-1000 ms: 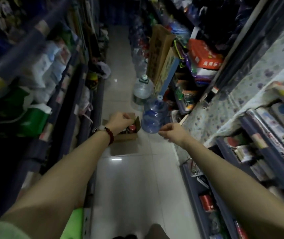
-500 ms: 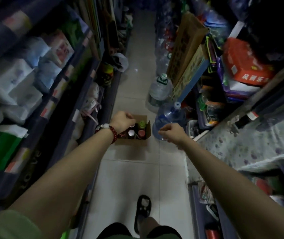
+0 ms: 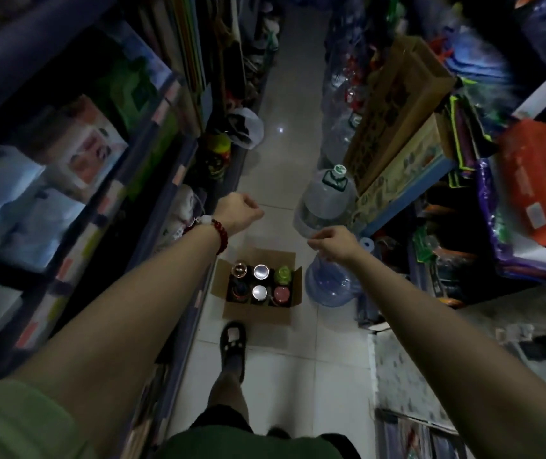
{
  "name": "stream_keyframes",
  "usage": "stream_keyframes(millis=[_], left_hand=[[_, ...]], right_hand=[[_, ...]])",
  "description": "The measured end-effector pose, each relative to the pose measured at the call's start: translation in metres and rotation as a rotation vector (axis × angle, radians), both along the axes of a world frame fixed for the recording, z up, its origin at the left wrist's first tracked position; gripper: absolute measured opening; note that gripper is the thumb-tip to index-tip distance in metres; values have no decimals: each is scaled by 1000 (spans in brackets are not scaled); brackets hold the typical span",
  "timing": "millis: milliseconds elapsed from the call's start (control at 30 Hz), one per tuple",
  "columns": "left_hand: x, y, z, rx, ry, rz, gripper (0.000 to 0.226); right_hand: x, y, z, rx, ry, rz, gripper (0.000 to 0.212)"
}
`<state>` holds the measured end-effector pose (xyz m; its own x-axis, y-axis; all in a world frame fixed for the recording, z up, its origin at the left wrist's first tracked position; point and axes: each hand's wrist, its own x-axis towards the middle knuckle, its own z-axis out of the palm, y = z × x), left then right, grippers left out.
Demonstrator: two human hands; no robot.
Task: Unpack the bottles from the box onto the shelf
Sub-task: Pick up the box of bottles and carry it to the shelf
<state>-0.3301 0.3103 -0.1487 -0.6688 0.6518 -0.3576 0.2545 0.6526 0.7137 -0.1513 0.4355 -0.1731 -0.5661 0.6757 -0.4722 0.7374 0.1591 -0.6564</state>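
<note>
While I stand over the open box (image 3: 258,314) of bottles (image 3: 261,272), both arms reach out. My left hand (image 3: 236,212) is clenched on nothing; my right hand (image 3: 332,241) hangs loosely curled, empty.

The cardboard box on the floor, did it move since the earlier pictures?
No. The cardboard box sits just left of the blue water jug on the floor, as before; only the camera has come closer.
</note>
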Motion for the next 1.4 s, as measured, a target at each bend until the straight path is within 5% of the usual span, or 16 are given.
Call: stream_keyframes(millis=[433, 667, 1033, 1267, 1400], left_hand=[[-145, 130, -62, -62, -93, -90, 26], [-172, 129, -215, -97, -136, 15, 28], [-157, 77, -451, -62, -272, 221, 63], [-159, 32, -571, -129, -378, 398, 128], [-156, 20, -595, -111, -442, 423, 113]], right_hand=[[-113, 118, -84, -79, -43, -148, 22], [-126, 146, -223, -52, -129, -118, 39], [-70, 122, -465, -83, -157, -251, 66], [-48, 115, -566, -94, -69, -420, 76], [-50, 112, -594, -112, -46, -453, 75]])
